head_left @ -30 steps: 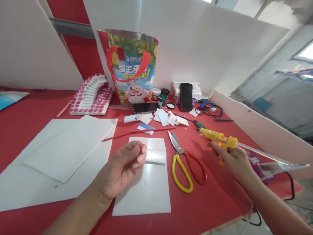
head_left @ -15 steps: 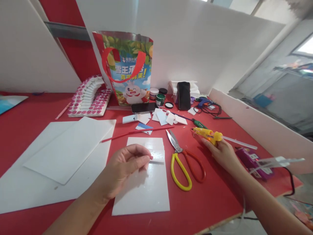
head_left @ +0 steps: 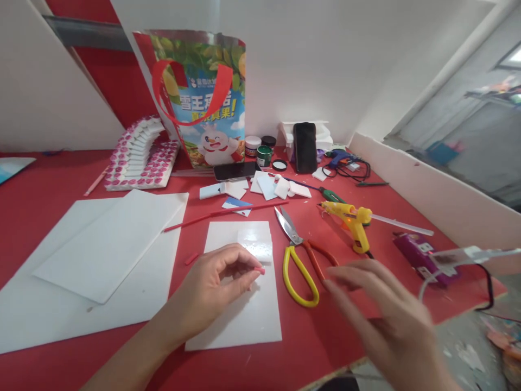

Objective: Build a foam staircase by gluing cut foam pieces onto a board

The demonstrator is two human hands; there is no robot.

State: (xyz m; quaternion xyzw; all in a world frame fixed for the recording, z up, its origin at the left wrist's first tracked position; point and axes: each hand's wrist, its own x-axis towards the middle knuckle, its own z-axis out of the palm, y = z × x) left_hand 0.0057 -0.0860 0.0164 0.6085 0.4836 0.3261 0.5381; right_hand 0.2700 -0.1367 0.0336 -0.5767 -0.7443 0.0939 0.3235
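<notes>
In the head view, the scissors (head_left: 299, 255) lie on the red table (head_left: 309, 353), blades pointing away from the person and slightly parted. Left of their yellow handle, above the white board (head_left: 240, 320), the left hand (head_left: 222, 282) pinches a small red piece (head_left: 259, 270) between thumb and forefinger. The piece sits right at the fingertips, its end poking out past them toward the scissors; the other fingers curl beneath.

To the right of the scissors the right hand (head_left: 382, 309) is blurred, its fingers loosely spread, with nothing visible in its grasp. Its fingertips overlap the red handle in the picture; whether they touch it cannot be told. Beyond this hand, right of the scissors, the yellow glue gun (head_left: 358, 220) lies with a clear glue stick (head_left: 401, 224) out of its back.

A second red piece (head_left: 191, 258) lies well left of the scissors, just beside the left hand. The long red rod (head_left: 228, 214) stretches leftward from near the scissors' tips.
</notes>
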